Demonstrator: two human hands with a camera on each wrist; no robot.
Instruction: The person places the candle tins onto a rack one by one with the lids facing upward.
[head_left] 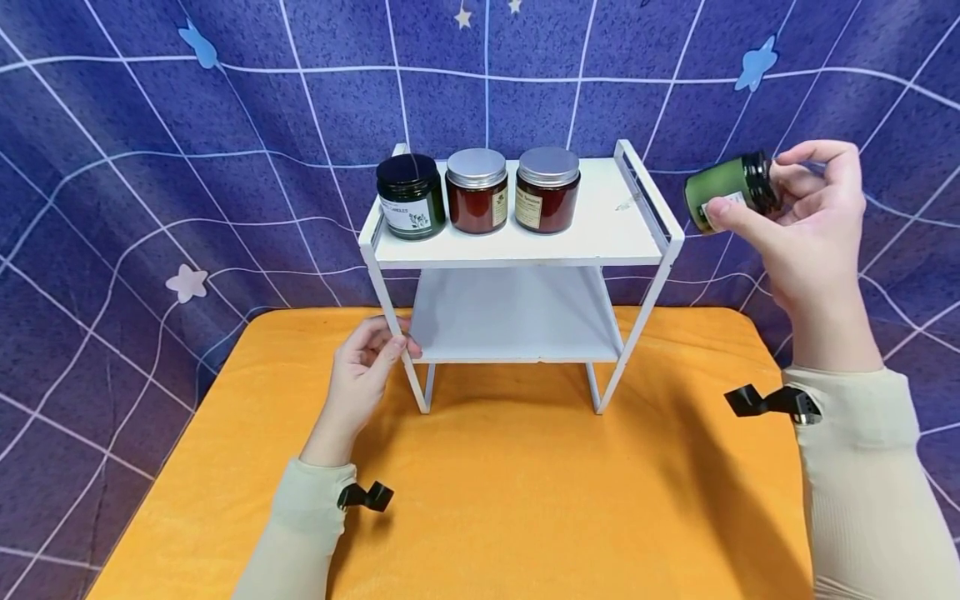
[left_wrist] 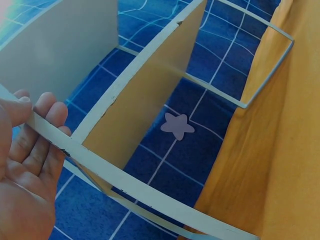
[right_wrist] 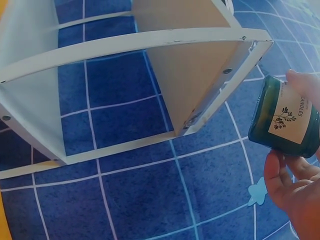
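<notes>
A white two-tier shelf rack (head_left: 600, 242) stands at the back of the orange-covered table. My left hand (head_left: 360, 375) pinches its front left leg (left_wrist: 135, 187) near the lower shelf, thumb in front and fingers behind. Out to the right of the rack, above the tabletop, my right hand (head_left: 821, 221) grips a green candle jar (head_left: 718, 190) with a black lid, tilted on its side. The jar's white label (right_wrist: 290, 112) shows "CANDLES" and a plant drawing in the right wrist view. On the top shelf, from the left, stand a dark green candle jar (head_left: 411, 200) and two amber jars (head_left: 476, 204) with silver lids.
The lower shelf (head_left: 517, 317) is a plain white panel. A blue curtain (head_left: 300, 125) with white lines and star shapes hangs close behind the rack and along both sides. An orange cloth (head_left: 525, 483) covers the table.
</notes>
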